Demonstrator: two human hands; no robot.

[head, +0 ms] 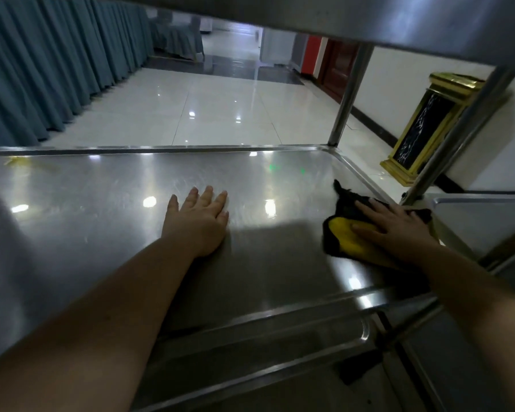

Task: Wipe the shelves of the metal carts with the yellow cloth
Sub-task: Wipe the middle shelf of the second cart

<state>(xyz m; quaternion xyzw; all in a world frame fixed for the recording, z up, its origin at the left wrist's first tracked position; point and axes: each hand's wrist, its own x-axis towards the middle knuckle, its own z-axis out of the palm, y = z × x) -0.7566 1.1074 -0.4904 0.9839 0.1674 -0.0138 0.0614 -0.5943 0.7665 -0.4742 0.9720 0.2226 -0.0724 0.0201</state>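
Observation:
I look under the top shelf at the shiny middle shelf (107,197) of a metal cart. My left hand (201,220) lies flat on it near the middle, fingers straight. My right hand (399,227) presses flat on the yellow cloth (348,239), which has a dark side and lies crumpled near the shelf's right edge. A lower shelf (250,361) shows beneath the near rim.
A second cart's shelf (482,215) adjoins on the right. Upright posts (350,96) stand at the right corners. The top shelf (399,19) hangs overhead. A gold and black bin (422,129) stands by the white wall. Blue draped tables (42,69) line the left of the tiled floor.

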